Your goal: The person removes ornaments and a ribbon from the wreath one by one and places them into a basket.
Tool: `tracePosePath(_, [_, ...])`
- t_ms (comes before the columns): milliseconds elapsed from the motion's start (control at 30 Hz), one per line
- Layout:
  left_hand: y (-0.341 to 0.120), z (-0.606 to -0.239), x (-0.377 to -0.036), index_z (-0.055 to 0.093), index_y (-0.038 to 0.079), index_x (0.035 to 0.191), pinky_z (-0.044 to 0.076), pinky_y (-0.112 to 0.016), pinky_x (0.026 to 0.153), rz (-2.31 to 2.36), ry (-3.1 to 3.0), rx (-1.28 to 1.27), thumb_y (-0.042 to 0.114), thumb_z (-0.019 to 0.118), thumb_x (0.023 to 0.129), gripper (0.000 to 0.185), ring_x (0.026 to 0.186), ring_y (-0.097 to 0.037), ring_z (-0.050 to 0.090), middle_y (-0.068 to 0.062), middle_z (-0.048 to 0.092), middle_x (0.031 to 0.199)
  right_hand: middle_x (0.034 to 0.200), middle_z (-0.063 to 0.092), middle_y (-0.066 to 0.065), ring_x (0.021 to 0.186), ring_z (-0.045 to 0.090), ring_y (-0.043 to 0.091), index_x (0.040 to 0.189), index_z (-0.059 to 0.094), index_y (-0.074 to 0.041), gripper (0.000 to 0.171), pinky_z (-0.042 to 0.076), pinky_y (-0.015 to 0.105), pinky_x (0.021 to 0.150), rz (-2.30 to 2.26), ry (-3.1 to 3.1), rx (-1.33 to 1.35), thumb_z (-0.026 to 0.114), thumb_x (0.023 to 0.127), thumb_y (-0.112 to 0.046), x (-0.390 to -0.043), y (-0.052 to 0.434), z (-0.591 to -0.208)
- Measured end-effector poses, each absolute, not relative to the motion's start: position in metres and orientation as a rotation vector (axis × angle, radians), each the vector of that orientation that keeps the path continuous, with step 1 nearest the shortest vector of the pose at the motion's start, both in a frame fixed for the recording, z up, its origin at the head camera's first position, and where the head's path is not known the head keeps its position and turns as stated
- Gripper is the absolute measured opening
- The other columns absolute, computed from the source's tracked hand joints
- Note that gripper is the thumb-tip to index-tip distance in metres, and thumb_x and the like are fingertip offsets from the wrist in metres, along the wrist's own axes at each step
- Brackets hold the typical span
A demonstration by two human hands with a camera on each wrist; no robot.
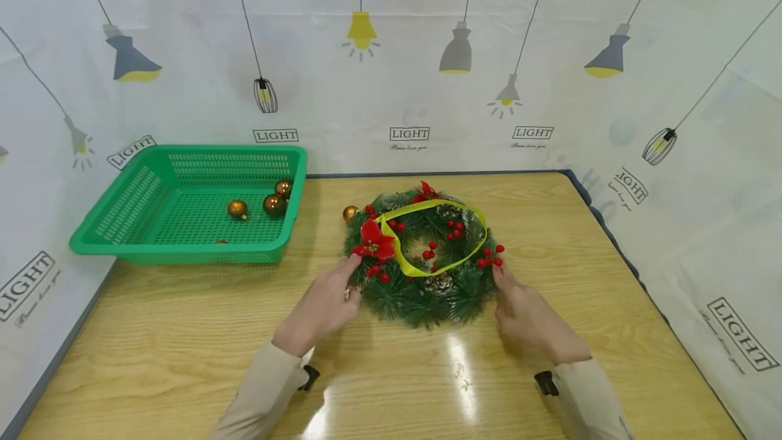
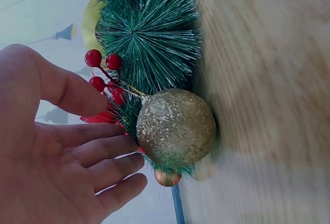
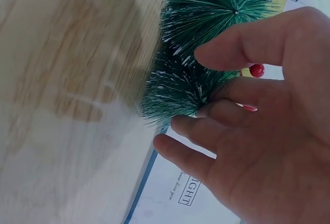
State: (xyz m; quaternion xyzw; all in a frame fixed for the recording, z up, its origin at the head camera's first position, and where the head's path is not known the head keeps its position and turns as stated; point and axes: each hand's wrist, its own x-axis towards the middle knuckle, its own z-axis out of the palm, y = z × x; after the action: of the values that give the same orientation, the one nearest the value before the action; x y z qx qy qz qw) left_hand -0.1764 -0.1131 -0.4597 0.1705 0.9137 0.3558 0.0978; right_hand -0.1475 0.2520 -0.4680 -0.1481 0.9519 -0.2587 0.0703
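A green Christmas wreath with pine cones, red berries and a red poinsettia lies on the table. A loop of yellow ribbon lies over it. My left hand is at the wreath's left side, fingers loosely extended and thumb apart. Beside those fingers, a glittery gold ball ornament hangs by a gold cord at the wreath's edge. On the opposite side my right hand has its fingertips right at the pine needles, with fingers slightly bent and spread.
At the back left stands a green plastic basket with several gold-brown ball ornaments inside. Another gold ball sits at the wreath's far left edge. A printed curtain surrounds the wooden table at the back and sides.
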Motion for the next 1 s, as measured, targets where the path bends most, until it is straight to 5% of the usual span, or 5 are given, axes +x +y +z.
tracePosePath(567, [-0.107,-0.462,-0.165,0.029,0.005,0.159,0.045,-0.025,0.045,1.064,2.709,0.535,0.007,0.052,0.097,0.066,0.041,-0.008,0.036,-0.021,0.026,0.164,0.164,0.010,0.031,0.038,0.036,0.004,0.159,0.020,0.004,0.080,0.038,0.019,0.035,-0.835,2.824,-0.392,0.057,0.088,0.005,-0.161,0.265,-0.472])
tracePosePath(667, [-0.105,-0.462,-0.162,0.033,0.002,0.157,0.061,-0.033,0.081,1.030,2.753,0.566,0.007,0.053,0.096,0.064,0.087,-0.024,0.071,-0.019,0.031,0.163,0.164,0.011,0.031,0.038,0.035,0.005,0.159,0.021,0.004,0.080,0.036,0.019,0.036,-0.834,2.823,-0.393,0.057,0.088,0.004,-0.164,0.266,-0.472])
tracePosePath(800, [-0.104,-0.463,-0.157,0.035,-0.002,0.155,0.028,-0.050,0.123,1.003,2.786,0.603,0.008,0.054,0.096,0.063,0.151,-0.038,0.031,-0.018,0.034,0.162,0.163,0.012,0.031,0.040,0.031,0.004,0.159,0.022,0.004,0.079,0.038,0.020,0.039,-0.847,2.832,-0.401,0.057,0.088,0.005,-0.167,0.268,-0.472])
tracePosePath(900, [-0.105,-0.464,-0.155,0.035,0.000,0.156,0.027,-0.048,0.124,1.021,2.778,0.607,0.007,0.054,0.095,0.065,0.152,-0.036,0.030,-0.016,0.033,0.163,0.164,0.010,0.030,0.041,0.030,0.003,0.159,0.020,0.002,0.078,0.040,0.022,0.043,-0.863,2.828,-0.398,0.057,0.090,0.004,-0.168,0.269,-0.472])
tracePosePath(1000, [-0.109,-0.464,-0.156,0.033,0.002,0.157,0.057,-0.034,0.099,1.068,2.764,0.602,0.006,0.053,0.095,0.066,0.113,-0.025,0.068,-0.015,0.033,0.163,0.166,0.006,0.028,0.041,0.029,0.004,0.160,0.015,0.001,0.079,0.040,0.024,0.044,-0.906,2.803,-0.395,0.056,0.093,0.004,-0.168,0.271,-0.470])
